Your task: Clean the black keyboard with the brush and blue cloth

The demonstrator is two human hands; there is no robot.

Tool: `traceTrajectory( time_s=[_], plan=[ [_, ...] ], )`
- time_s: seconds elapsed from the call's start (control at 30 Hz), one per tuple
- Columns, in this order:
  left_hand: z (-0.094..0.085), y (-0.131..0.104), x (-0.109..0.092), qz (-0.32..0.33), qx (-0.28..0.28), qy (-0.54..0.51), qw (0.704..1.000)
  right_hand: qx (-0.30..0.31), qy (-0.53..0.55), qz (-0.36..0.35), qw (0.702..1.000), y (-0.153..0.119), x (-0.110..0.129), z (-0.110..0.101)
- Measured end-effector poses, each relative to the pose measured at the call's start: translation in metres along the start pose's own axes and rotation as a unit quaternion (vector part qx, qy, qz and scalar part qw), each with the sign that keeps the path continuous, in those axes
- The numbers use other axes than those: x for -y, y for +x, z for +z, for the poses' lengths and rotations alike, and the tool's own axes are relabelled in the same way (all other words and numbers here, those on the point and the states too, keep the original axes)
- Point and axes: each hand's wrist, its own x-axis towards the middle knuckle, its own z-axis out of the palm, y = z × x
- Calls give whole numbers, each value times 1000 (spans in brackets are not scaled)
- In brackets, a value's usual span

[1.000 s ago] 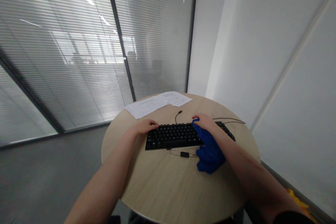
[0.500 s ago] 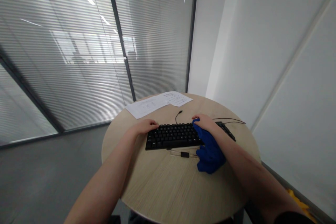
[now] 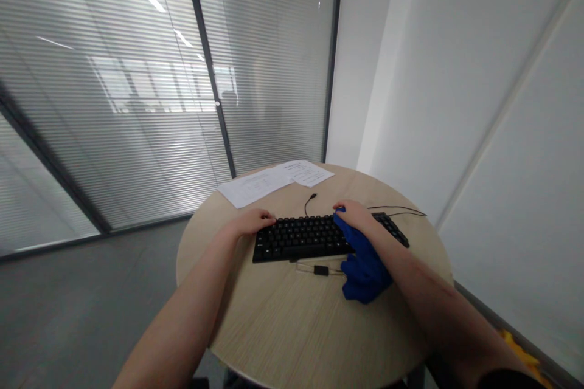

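Note:
A black keyboard (image 3: 301,238) lies on the round wooden table (image 3: 283,322). At its far left corner, my left hand (image 3: 253,222) is closed on the edge, thumb along the top keys. My right hand (image 3: 354,214) grips a blue cloth (image 3: 365,270) at the far edge of the keyboard, right of its middle. The cloth drapes over the keys and hangs down onto the table in front, hiding part of the right side. Just below the keyboard's near edge is a thin cord with a small black block (image 3: 321,270); its right end goes under the cloth.
Printed paper sheets (image 3: 255,187) lie at the back of the table. A short cable with a black plug (image 3: 312,196) sticks out behind the keyboard, and a thin black cable (image 3: 401,208) loops at the right. A white wall (image 3: 456,85) stands close on the right.
The view has tilted very slightly. Both hands, the cloth and the keyboard stay in nearly the same places.

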Motion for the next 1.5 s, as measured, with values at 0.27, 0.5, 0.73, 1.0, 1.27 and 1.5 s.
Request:
traceTrajectory(
  time_s=[0.27, 0.5, 0.73, 1.0, 1.27, 1.5],
  plan=[
    [1, 2, 3, 6, -4, -1, 1000, 4, -7, 7, 1000, -1, 3, -2],
    [-1, -1, -2, -3, 2, 3, 1000, 17, 13, -13, 1000, -1, -1, -5],
    [-2, -4, -4, -4, 1, -4, 1000, -6, 12, 13, 1000, 0, -2, -2],
    [-2, -3, -3, 1, -2, 5, 1000, -34, 16, 25, 999, -2, -8, -13],
    [-2, -3, -3, 8, 6, 1, 1000, -9, 21, 27, 999, 2, -35, -21],
    [-1, -2, -1, 0, 1, -1, 1000, -3, 28, 17, 999, 1, -34, -20]
  ],
)
